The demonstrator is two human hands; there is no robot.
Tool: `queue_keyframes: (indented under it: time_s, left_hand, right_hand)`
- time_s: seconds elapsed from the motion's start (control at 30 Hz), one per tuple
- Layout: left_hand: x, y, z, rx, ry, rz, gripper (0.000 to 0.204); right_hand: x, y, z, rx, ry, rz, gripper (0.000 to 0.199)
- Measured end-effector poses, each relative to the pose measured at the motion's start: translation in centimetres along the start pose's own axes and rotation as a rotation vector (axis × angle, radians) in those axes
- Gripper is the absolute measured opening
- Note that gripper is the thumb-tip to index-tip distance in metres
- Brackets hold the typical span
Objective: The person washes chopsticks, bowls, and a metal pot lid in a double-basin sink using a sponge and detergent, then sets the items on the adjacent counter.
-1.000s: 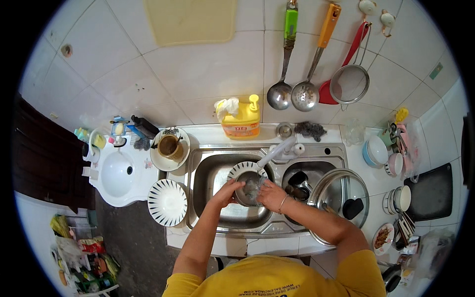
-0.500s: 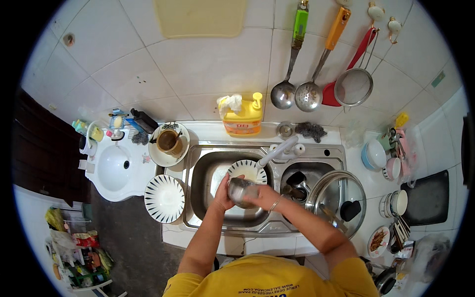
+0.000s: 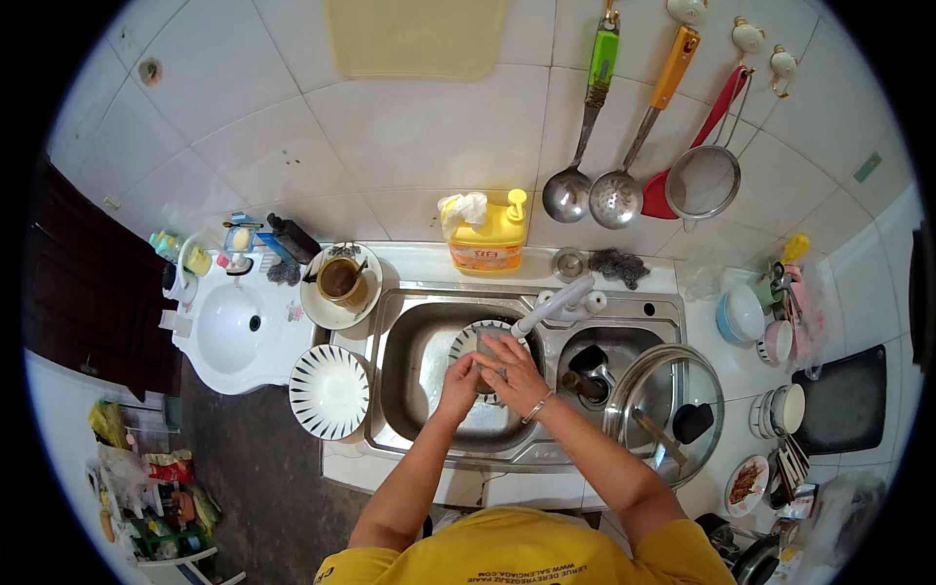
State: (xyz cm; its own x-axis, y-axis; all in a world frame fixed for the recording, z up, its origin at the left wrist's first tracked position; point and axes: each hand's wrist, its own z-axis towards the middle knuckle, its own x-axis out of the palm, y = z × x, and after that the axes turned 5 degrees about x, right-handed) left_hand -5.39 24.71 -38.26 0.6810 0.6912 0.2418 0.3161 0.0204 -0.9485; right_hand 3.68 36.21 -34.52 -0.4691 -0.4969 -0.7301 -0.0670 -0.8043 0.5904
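Observation:
My left hand point(image 3: 457, 386) is closed at the near left rim of a small metal bowl point(image 3: 483, 343), low over the left sink basin point(image 3: 409, 366). My right hand point(image 3: 519, 378) reaches across the bowl with its fingers stretched out, hiding most of it. Beneath them, a white plate with dark stripes point(image 3: 462, 343) lies in the basin. The white faucet point(image 3: 554, 304) hangs over the basin's right side, close to my right fingers. Whether water is running I cannot tell.
Another striped plate point(image 3: 329, 392) sits left of the sink, below a dish holding a brown cup point(image 3: 342, 280). Behind stands a yellow pump bottle point(image 3: 489, 242). A glass lid point(image 3: 648, 395) covers part of the right basin point(image 3: 609, 343). Ladles point(image 3: 566, 195) hang on the wall.
My right hand has shifted from the bowl's right side to lie across it with fingers extended. The bowl has tipped and is more hidden. The whole view has shifted slightly.

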Motion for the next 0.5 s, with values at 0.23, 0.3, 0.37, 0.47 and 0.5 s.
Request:
queue_keyframes:
  time_s: [0.23, 0.3, 0.37, 0.47, 0.5]
  left_hand:
    - [1.6, 0.0, -0.9, 0.038, -0.001, 0.113, 0.023]
    - [0.8, 1.0, -0.3, 0.004, -0.024, 0.064, 0.022]
    - [0.6, 0.9, -0.1, 0.041, 0.014, 0.108, 0.021]
    - [0.8, 1.3, 0.1, 0.066, 0.025, 0.117, 0.021]
    - [1.2, 1.2, -0.3, 0.043, 0.026, 0.09, 0.021]
  right_hand:
    - [1.2, -5.0, 1.9, 0.8, 0.159, 0.732, 0.031]
    - [0.3, -1.2, 1.8, 0.445, 0.088, 0.197, 0.03]
    - [0.4, -0.3, 1.1, 0.245, 0.078, -0.034, 0.03]
    - [1.2, -3.2, 1.2, 0.221, 0.097, 0.218, 0.031]
    - [2.0, -5.6, 1.1, 0.452, 0.125, 0.403, 0.03]
